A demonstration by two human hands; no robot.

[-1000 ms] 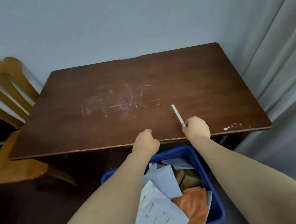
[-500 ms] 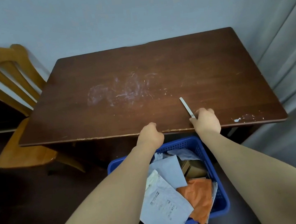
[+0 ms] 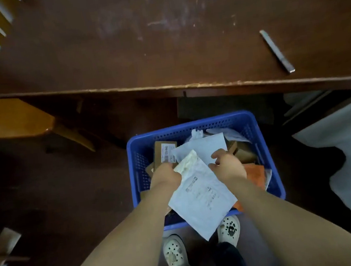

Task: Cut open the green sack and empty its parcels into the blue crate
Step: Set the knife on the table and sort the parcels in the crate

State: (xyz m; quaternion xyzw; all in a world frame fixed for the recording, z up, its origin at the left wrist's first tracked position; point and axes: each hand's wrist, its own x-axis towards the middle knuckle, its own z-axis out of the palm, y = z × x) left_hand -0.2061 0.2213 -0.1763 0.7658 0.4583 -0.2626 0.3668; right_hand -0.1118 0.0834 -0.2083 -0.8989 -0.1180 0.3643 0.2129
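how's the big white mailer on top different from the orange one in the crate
The white mailer lies on top of the pile, its near corner hanging over the blue crate rim; the orange mailer is mostly buried at the right side. The white one shows printed labels; none shows on the orange. Both hands, left hand and right hand, are at the white one only. Both are flat, soft parcels.

A single head-worn wide-angle camera looks steeply down from above and behind the two-handed grip, close over the forearms, with the blue crate point(image 3: 198, 125) under that grip, the desk point(image 3: 115, 58) edge beyond it, and the person's shoes on the floor nearest the lens.
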